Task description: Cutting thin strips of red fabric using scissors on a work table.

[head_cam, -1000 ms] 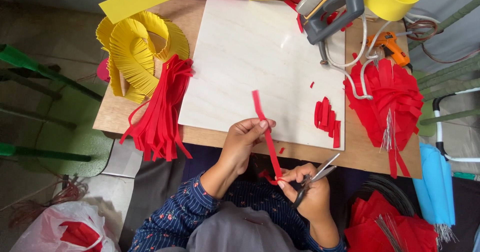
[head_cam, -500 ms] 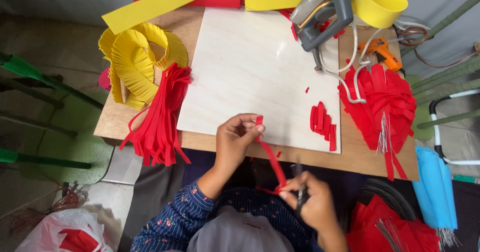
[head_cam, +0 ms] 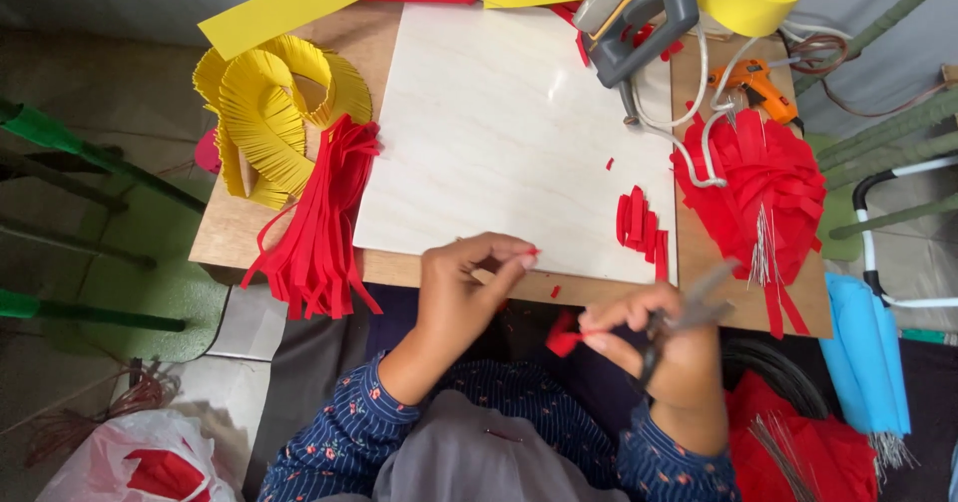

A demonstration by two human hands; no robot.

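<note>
Here, left to right:
Red strips (head_cam: 317,231): loose bundle at nine o'clock on the tabletop (head_cam: 249,228).
Left hand (head_cam: 461,297): grip pinched on a red strip end (head_cam: 530,252).
Handling: likely light, floppy; pinch near the end.
Right hand (head_cam: 667,347): closed around scissors (head_cam: 689,312) at three o'clock, red scrap (head_cam: 565,340) at fingertips.

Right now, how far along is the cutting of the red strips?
Done: a small row of cut red pieces lies on the white board, and a finished red fringed bundle sits at the right. In hand: the left hand pinches a red strip end, and the right hand holds scissors beside a red scrap. Left: a thick pile of long red strips lies uncut.
</note>
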